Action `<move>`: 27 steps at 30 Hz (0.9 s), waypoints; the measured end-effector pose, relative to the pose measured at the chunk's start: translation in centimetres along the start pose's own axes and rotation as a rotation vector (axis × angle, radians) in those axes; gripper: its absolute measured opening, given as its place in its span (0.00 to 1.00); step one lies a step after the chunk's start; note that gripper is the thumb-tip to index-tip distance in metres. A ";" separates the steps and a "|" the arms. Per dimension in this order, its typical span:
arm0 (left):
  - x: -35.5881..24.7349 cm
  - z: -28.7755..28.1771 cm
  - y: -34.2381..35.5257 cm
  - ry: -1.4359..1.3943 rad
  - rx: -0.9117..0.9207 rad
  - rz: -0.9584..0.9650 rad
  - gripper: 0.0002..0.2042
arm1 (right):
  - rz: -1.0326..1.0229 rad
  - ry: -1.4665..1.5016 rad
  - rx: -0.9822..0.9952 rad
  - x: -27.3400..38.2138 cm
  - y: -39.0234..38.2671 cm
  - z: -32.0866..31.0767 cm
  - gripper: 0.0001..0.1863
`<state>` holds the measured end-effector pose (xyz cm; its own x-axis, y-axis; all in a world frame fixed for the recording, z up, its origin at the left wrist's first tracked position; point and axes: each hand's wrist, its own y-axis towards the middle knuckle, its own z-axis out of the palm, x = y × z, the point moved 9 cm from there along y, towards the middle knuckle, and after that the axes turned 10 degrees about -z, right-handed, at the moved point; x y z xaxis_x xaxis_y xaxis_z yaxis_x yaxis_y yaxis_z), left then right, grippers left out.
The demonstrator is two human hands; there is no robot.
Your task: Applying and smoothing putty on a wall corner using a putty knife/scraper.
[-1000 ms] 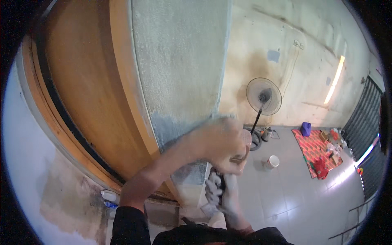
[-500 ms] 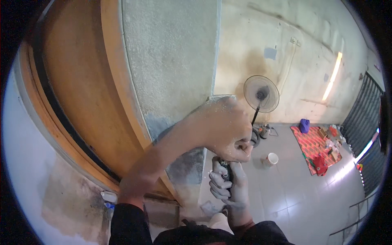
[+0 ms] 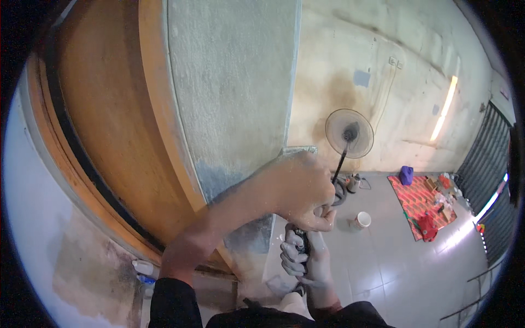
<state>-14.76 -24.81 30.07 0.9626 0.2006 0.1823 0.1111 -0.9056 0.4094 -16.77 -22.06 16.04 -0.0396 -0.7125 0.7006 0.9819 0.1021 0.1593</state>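
My left hand (image 3: 306,188) is closed in a fist close to the corner of the grey-green wall (image 3: 232,82), its forearm crossing in front of the wall. Behind its knuckles shows the thin, flat edge of a pale plate (image 3: 301,148); what the fingers grip is hidden. Just below, my right hand (image 3: 306,254) is wrapped around a dark tool (image 3: 301,240), whose upper end goes up under the left hand. Whether plate and tool are one piece cannot be seen. Pale dust coats both hands, most heavily the right.
An orange-brown door (image 3: 104,109) stands at the left. Beyond the corner are a standing fan (image 3: 349,133), a kettle (image 3: 354,183) and a white bucket (image 3: 362,220) on the tiled floor. Farther right, a red patterned mat (image 3: 413,202) holds a purple bag and several loose items.
Both hands sit slightly lower along the wall corner, still closed the same way, and the plate edge has dropped with the left hand. The view has tilted up a little.
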 end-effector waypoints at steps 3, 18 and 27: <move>0.7 -1.3 0.3 0.025 -0.054 0.012 0.18 | -0.001 0.034 0.098 0.6 1.2 0.6 0.23; 1.3 -3.6 1.7 -0.090 -0.135 0.017 0.13 | -0.050 -0.038 0.067 3.1 1.6 2.7 0.22; 1.4 -4.6 1.6 -0.031 -0.111 0.014 0.15 | -0.057 -0.043 0.037 3.1 2.0 2.5 0.22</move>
<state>-14.39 -24.26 35.14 0.9712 0.1750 0.1617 0.0713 -0.8610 0.5036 -15.37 -22.33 20.21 -0.1040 -0.6871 0.7191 0.9703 0.0887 0.2251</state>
